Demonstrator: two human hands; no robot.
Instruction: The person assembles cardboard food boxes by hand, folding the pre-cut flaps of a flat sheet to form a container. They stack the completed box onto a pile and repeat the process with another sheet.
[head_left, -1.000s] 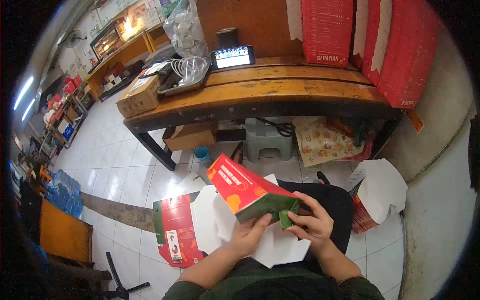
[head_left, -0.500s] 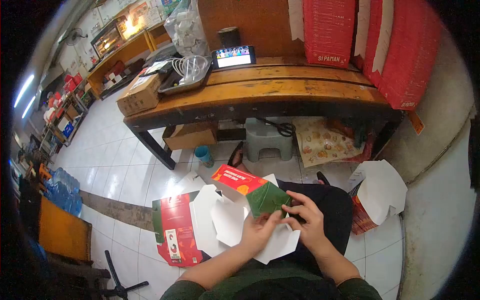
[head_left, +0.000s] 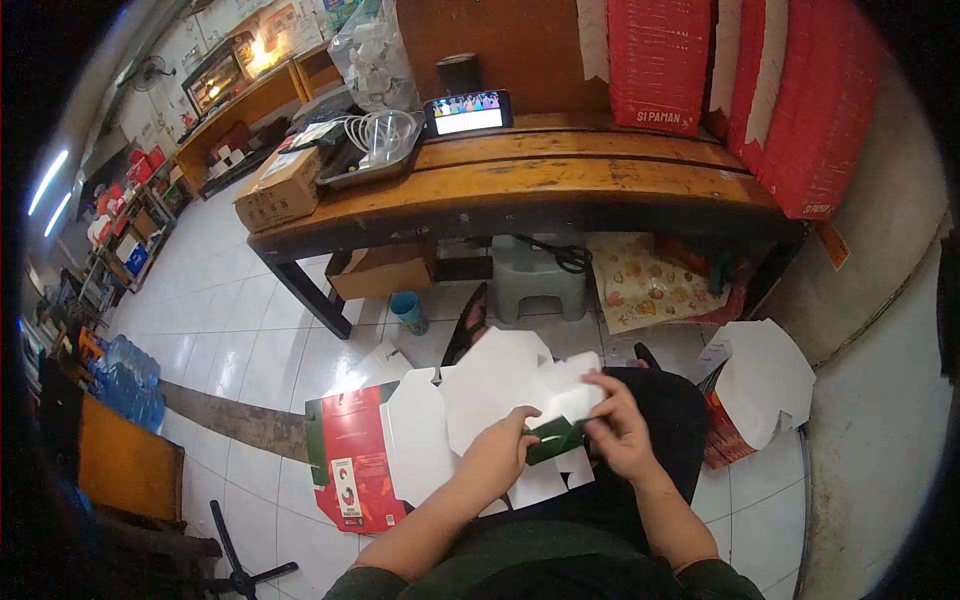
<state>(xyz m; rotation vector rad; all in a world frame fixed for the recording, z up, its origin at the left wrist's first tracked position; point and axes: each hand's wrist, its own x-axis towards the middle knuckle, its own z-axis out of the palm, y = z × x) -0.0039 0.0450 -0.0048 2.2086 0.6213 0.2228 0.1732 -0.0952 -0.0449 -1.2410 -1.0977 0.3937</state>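
A partly folded carton (head_left: 497, 385) lies over my lap, its white inside facing up and a green panel showing between my hands. My left hand (head_left: 497, 452) grips the carton's near left edge, fingers closed on it. On the right, my right hand (head_left: 622, 425) pinches the carton's green and white flaps. To the left, a flat red, green and white carton sheet (head_left: 365, 455) rests on the floor, partly beneath the held carton.
A wooden bench (head_left: 560, 180) stands ahead with a phone (head_left: 468, 113), a tray (head_left: 370, 170) and red carton stacks (head_left: 655, 65). Beneath it are a grey stool (head_left: 538, 280) and a blue cup (head_left: 408, 312). Nested cartons (head_left: 760, 385) stand at right.
The carton has turned, so its white inside now shows where the red and green outside faced me. My left hand has shifted slightly left, and my right hand has moved slightly on the flaps.
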